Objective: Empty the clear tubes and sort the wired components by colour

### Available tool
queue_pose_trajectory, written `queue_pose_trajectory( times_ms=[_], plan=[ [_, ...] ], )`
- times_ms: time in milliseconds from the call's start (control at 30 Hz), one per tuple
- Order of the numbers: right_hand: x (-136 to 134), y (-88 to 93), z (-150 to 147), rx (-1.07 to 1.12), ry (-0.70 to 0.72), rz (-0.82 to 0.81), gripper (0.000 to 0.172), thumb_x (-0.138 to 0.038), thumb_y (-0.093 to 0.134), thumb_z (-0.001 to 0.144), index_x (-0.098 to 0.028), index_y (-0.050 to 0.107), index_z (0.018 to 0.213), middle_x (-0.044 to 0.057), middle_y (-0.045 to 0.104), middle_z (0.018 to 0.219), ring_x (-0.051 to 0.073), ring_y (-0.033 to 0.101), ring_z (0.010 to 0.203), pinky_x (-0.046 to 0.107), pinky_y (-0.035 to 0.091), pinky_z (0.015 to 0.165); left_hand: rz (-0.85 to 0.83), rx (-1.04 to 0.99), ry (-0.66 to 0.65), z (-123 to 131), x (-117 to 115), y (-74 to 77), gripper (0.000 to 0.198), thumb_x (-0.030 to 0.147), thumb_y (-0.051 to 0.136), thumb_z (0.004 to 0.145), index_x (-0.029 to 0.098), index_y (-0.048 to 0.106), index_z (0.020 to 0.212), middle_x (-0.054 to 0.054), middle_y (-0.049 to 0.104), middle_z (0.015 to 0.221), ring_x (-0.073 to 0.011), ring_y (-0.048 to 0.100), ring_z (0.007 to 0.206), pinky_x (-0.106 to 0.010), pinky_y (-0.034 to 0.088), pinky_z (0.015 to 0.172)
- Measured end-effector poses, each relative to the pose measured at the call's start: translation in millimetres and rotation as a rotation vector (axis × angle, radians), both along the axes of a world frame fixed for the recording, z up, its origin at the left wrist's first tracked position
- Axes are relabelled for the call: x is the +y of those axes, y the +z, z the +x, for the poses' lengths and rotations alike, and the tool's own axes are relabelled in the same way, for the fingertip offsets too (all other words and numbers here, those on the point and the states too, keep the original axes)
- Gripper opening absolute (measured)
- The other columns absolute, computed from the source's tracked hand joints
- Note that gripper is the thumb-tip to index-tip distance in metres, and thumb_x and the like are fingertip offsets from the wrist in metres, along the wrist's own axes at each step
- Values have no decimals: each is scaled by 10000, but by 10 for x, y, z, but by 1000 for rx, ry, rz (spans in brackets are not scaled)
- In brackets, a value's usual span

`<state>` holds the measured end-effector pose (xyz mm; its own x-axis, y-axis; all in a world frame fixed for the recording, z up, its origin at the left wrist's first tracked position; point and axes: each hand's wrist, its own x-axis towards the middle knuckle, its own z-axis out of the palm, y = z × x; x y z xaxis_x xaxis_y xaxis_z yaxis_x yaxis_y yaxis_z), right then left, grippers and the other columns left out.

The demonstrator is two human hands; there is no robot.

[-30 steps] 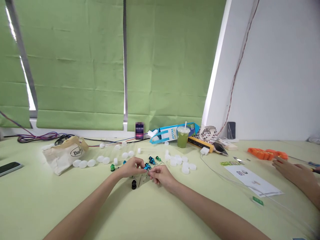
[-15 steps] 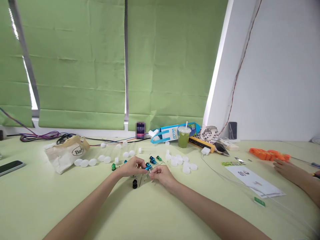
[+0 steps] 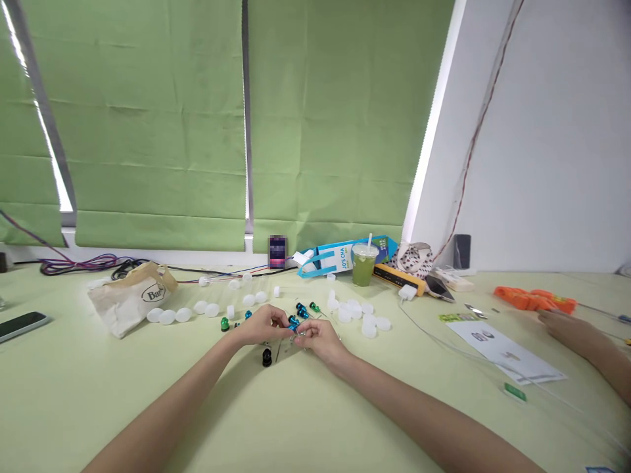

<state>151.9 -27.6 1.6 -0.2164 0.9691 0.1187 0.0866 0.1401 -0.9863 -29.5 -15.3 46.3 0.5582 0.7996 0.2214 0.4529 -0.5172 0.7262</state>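
My left hand [image 3: 263,325] pinches a small shiny blue metal part [image 3: 293,322], shaped like a little knob. Close against it, my right hand [image 3: 319,338] is closed in a pinch on a thin silvery rod that meets the blue part; the fingertips hide most of it. Just beyond the hands lie more blue parts [image 3: 302,311] and a green part [image 3: 314,307]. A black part [image 3: 267,357] stands upright below my left hand, and another green part [image 3: 225,323] sits to its left. Thin metal pieces lie on the table under my fingers.
White round caps [image 3: 167,316] and clear tubes lie left and right of the hands. Behind stand a paper bag [image 3: 131,299], a green drink cup [image 3: 363,266] and a yellow power strip [image 3: 399,279]. At right, another person's hand [image 3: 566,332] touches an orange object [image 3: 535,299].
The view has shifted slightly. My hands remain together at the blue part, with my right fingers a little closer to it. The other person's hand has moved slightly.
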Motion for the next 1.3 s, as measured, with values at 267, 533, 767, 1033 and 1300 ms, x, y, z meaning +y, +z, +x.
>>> queue_pose_trajectory(
  times_ms=[267,533,767,1033,1300],
  plan=[
    [30,-28,-21,-80,-53,0,206,-216,671,546,-117,623,720,-44,502,456,70,436,421,191,323,443,83,102,101,-32,18,7,271,403,535,690,151,635,684,1,597,604,-104,474,520,-204,339,482],
    [81,-85,-4,-81,-1,-20,447,-214,664,589,-77,604,1010,-25,544,478,82,457,423,216,362,467,366,279,118,-90,-3,77,192,356,524,705,215,653,723,-29,650,687,-201,519,742,-256,367,625],
    [50,-52,-9,-44,-51,-37,597,-226,679,589,-65,511,1138,-34,554,482,76,443,410,206,360,443,292,267,157,-222,56,119,228,408,568,669,206,651,735,-38,647,731,-205,540,755,-265,394,654],
    [39,-98,-19,-80,-127,-26,342,-410,625,635,-122,593,817,-12,564,557,41,378,328,164,233,292,215,16,215,-362,189,88,353,447,455,766,201,596,975,-65,643,972,-201,561,915,-276,417,773],
    [-46,-18,-33,-39,-124,21,358,-503,499,697,-147,517,664,-24,527,549,44,420,294,154,263,263,157,35,420,-395,291,-79,245,394,471,747,211,537,897,-44,672,902,-222,582,940,-339,387,808]
  ],
)
